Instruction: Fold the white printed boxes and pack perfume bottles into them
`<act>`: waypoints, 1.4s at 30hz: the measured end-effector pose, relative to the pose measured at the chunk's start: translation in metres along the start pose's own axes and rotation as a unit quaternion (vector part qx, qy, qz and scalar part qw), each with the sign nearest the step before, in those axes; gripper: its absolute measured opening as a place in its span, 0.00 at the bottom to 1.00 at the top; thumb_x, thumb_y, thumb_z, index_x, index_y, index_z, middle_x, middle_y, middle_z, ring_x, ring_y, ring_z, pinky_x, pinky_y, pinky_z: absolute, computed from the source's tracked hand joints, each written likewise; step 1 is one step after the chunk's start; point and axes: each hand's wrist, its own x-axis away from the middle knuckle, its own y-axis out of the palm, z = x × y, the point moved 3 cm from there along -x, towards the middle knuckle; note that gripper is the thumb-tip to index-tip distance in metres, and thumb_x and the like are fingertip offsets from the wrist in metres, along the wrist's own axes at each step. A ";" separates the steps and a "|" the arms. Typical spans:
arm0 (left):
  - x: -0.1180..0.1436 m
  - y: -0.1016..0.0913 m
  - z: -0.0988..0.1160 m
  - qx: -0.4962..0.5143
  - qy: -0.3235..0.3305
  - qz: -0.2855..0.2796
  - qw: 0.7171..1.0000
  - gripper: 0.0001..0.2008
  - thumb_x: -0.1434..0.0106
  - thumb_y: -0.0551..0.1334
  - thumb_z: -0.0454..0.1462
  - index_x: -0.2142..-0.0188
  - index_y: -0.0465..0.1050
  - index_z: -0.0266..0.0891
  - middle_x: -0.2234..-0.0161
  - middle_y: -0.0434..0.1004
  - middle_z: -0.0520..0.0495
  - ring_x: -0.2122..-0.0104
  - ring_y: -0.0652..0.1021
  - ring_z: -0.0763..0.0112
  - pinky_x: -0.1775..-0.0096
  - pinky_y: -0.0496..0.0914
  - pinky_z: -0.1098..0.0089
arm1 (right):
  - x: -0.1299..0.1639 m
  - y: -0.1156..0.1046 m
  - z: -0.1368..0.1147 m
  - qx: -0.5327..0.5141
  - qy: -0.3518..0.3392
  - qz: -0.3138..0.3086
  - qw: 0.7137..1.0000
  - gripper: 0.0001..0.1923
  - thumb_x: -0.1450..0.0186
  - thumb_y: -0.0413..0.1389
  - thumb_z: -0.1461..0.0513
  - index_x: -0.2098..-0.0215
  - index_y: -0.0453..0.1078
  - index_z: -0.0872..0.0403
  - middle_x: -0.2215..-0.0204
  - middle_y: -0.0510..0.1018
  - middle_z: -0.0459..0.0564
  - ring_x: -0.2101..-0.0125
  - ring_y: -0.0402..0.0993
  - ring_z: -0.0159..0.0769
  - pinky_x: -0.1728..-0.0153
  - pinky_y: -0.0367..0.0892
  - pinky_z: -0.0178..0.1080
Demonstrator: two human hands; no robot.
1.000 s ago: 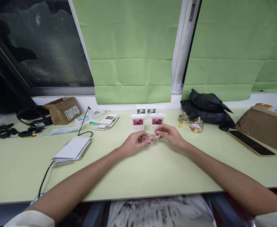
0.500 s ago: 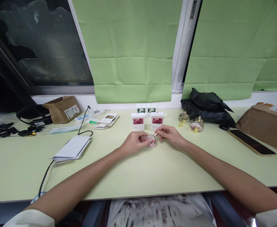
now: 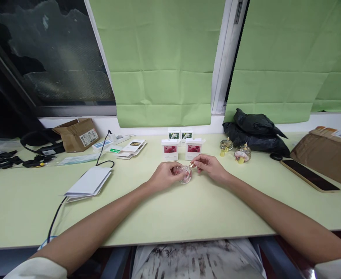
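My left hand is closed around a small round clear glass bottle with pink and red bits showing in it. The bottle lies tilted just above or on the table, its neck end toward the right. With thumb and fingertips, my right hand pinches the gold-coloured top at that end. The fingers partly cover both the bottle and its top. Right behind the hands stand two white boxes with red flower pictures, a left one and a right one.
Two similar bottles with gold parts, one nearer and one farther, stand at right. Beyond them are a black plastic bag, a phone and a cardboard box. Folded white papers and a black cable lie left.
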 end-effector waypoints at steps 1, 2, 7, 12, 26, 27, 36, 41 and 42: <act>0.000 0.000 0.000 0.000 0.000 0.000 1.000 0.17 0.36 0.67 0.49 0.59 0.84 0.38 0.71 0.79 0.52 0.72 0.71 0.72 0.70 0.62 0.72 | 0.000 0.000 0.000 0.004 -0.003 0.003 1.000 0.18 0.36 0.67 0.47 0.58 0.80 0.52 0.63 0.82 0.50 0.66 0.75 0.36 0.66 0.73 0.38; 0.000 0.000 0.000 -0.001 0.001 0.001 1.000 0.17 0.36 0.67 0.49 0.59 0.84 0.38 0.71 0.79 0.51 0.72 0.71 0.72 0.70 0.62 0.72 | 0.000 0.000 0.001 0.008 -0.007 0.005 1.000 0.18 0.36 0.67 0.47 0.58 0.80 0.52 0.62 0.81 0.50 0.66 0.75 0.35 0.66 0.73 0.38; 0.001 0.001 -0.001 0.000 0.009 0.002 1.000 0.17 0.36 0.67 0.49 0.59 0.84 0.38 0.72 0.78 0.52 0.72 0.71 0.72 0.70 0.62 0.72 | 0.001 0.000 -0.002 0.029 -0.030 0.007 0.999 0.16 0.35 0.66 0.49 0.58 0.80 0.52 0.62 0.80 0.49 0.65 0.74 0.36 0.65 0.73 0.39; 0.000 0.001 -0.003 -0.006 0.017 0.003 1.000 0.18 0.36 0.68 0.51 0.58 0.83 0.39 0.70 0.79 0.52 0.71 0.72 0.72 0.70 0.64 0.72 | 0.005 0.001 -0.007 0.065 -0.048 0.012 0.997 0.15 0.33 0.64 0.50 0.57 0.79 0.52 0.64 0.80 0.49 0.66 0.76 0.37 0.62 0.74 0.41; -0.002 0.001 -0.010 -0.052 0.036 0.004 0.998 0.19 0.33 0.66 0.53 0.52 0.80 0.43 0.67 0.81 0.51 0.70 0.75 0.69 0.68 0.67 0.70 | 0.002 -0.002 -0.010 0.041 -0.106 0.026 0.993 0.17 0.34 0.68 0.53 0.51 0.76 0.48 0.55 0.82 0.51 0.52 0.80 0.42 0.51 0.77 0.45; -0.002 0.001 -0.010 -0.058 0.042 0.005 0.997 0.19 0.32 0.66 0.53 0.52 0.80 0.43 0.65 0.82 0.51 0.70 0.75 0.69 0.67 0.67 0.69 | 0.002 -0.002 -0.011 0.038 -0.107 0.025 0.993 0.17 0.35 0.68 0.53 0.51 0.76 0.48 0.55 0.82 0.51 0.52 0.80 0.42 0.51 0.77 0.45; -0.001 0.000 -0.006 -0.116 0.102 0.020 0.988 0.14 0.30 0.64 0.50 0.54 0.78 0.44 0.63 0.81 0.51 0.67 0.76 0.69 0.64 0.67 0.68 | 0.004 -0.001 -0.014 0.018 -0.092 0.022 0.995 0.18 0.37 0.70 0.52 0.54 0.76 0.50 0.56 0.84 0.52 0.51 0.83 0.45 0.48 0.77 0.48; 0.000 0.001 -0.007 -0.125 0.116 0.025 0.985 0.14 0.29 0.64 0.49 0.53 0.77 0.44 0.61 0.81 0.50 0.66 0.77 0.68 0.64 0.67 0.69 | 0.005 0.000 -0.015 0.019 -0.091 0.020 0.995 0.18 0.37 0.70 0.52 0.53 0.76 0.49 0.54 0.85 0.52 0.50 0.82 0.45 0.47 0.77 0.48; 0.000 0.001 -0.007 -0.126 0.118 0.026 0.985 0.13 0.29 0.64 0.48 0.53 0.77 0.44 0.61 0.82 0.50 0.66 0.77 0.68 0.63 0.67 0.69 | 0.005 0.000 -0.015 0.023 -0.092 0.020 0.995 0.18 0.37 0.70 0.52 0.53 0.77 0.49 0.54 0.84 0.53 0.50 0.82 0.45 0.47 0.76 0.48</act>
